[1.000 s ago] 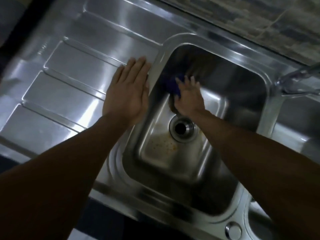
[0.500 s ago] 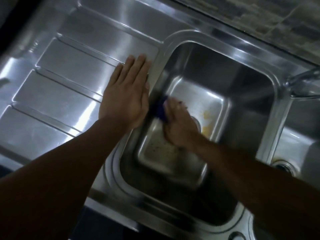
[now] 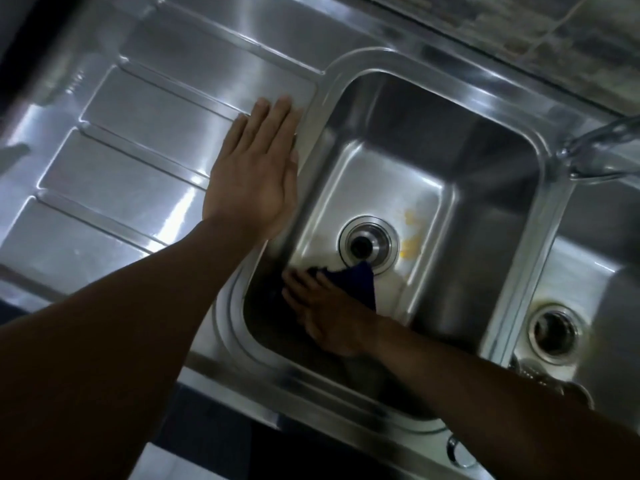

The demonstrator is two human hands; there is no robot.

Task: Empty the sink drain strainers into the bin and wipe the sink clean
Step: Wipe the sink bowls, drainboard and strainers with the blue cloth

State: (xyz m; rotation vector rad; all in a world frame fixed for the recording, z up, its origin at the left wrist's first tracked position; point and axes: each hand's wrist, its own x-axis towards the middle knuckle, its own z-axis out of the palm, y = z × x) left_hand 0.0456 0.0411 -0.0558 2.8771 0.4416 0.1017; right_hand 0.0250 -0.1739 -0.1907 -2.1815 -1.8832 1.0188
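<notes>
Right hand (image 3: 330,315) presses flat on a dark blue cloth (image 3: 360,282) at the near floor of the sink (image 3: 485,188); grip is a flat press, fingers not curled round the cloth. Left hand (image 3: 254,168) lies open and empty on the draining board (image 3: 138,133), bracing. Drain (image 3: 369,244) sits open just beyond the cloth; no strainer visible in it. Yellow residue (image 3: 412,242) lies right of the drain. Risks: cloth corner snagging in the open drain; wiping pushing residue down it; second drain (image 3: 554,332) left undone.
</notes>
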